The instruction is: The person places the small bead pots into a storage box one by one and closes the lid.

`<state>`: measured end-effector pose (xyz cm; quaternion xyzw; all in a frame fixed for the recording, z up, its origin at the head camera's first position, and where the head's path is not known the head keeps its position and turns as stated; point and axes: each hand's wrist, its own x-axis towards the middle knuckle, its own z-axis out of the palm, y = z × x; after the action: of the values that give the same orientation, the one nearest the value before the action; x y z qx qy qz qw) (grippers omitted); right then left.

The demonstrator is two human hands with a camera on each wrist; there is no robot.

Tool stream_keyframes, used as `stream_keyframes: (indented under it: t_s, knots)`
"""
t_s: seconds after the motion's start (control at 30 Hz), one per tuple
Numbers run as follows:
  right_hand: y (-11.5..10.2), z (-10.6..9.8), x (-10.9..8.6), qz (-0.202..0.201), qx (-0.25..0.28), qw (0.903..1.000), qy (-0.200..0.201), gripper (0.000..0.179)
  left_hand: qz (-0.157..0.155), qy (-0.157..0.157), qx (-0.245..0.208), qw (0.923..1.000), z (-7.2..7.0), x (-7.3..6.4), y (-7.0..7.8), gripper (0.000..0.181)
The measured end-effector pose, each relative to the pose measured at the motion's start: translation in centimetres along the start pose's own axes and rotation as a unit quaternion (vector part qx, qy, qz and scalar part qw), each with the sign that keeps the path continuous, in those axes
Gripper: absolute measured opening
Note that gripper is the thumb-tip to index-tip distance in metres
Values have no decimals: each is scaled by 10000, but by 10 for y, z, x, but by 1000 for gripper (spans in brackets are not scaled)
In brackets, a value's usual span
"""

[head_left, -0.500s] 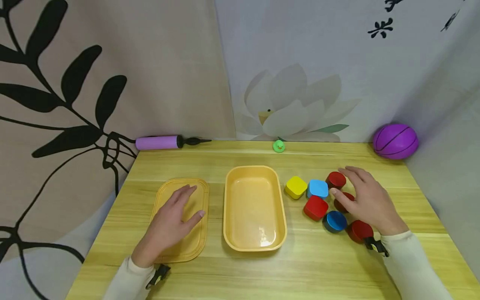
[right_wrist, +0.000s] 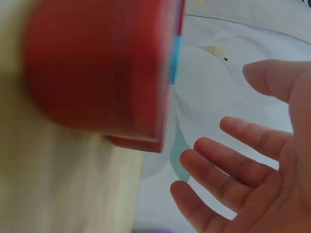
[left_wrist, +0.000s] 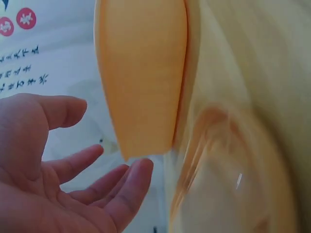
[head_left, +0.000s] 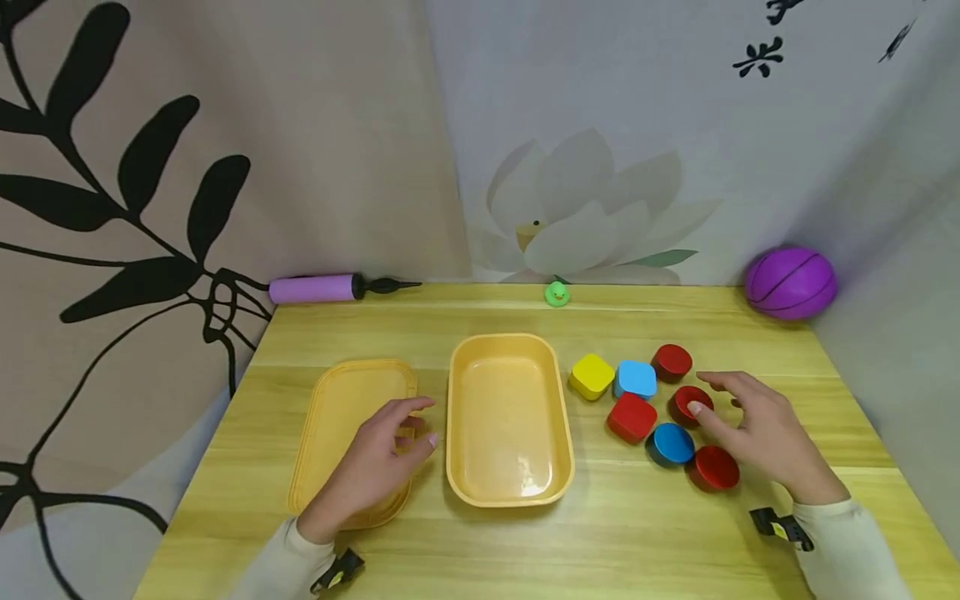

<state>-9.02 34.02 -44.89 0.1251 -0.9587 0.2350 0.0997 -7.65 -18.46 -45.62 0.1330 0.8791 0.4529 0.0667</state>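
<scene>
My left hand (head_left: 367,467) hovers over the right edge of a flat yellow lid (head_left: 341,417), fingers loosely bent and holding nothing. Beside it stands a deep yellow plastic box (head_left: 510,417) with bare inside. My right hand (head_left: 772,429) is above the blocks at the right, thumb and fingers apart. Its thumb tip overlaps a middle red round block (head_left: 684,408) in the head view. In the right wrist view a red round block (right_wrist: 97,68) stands apart from the spread fingers. A far red round block (head_left: 672,363) and a near red round block (head_left: 714,469) flank the middle one.
Left of the red rounds sit a blue round block (head_left: 671,445), a red square block (head_left: 632,418), a light blue block (head_left: 635,380) and a yellow block (head_left: 592,377). A purple pump (head_left: 315,288), green duck-like toy (head_left: 557,293) and purple ball (head_left: 791,283) line the back.
My left hand has shifted right, from over the lid toward the box, its fingers bending more. My right hand has drawn back toward me and slightly right, uncovering more of the red round blocks.
</scene>
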Motion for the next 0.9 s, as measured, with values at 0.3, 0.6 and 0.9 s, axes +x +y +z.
stream_keyframes:
  t_s: [0.3, 0.6, 0.9]
  knots:
    - [-1, 4, -30, 83, 632, 9978, 159, 41, -290, -379, -952, 9943, 18, 5, 3, 61]
    - [8, 7, -46, 437, 1021, 9933, -332, 43, -672, -1010, -1988, 9725, 25, 14, -1, 79]
    - [16, 12, -58, 309, 1068, 9886, -1020, 55, -824, -1034, -2556, 9577, 29, 13, -4, 81]
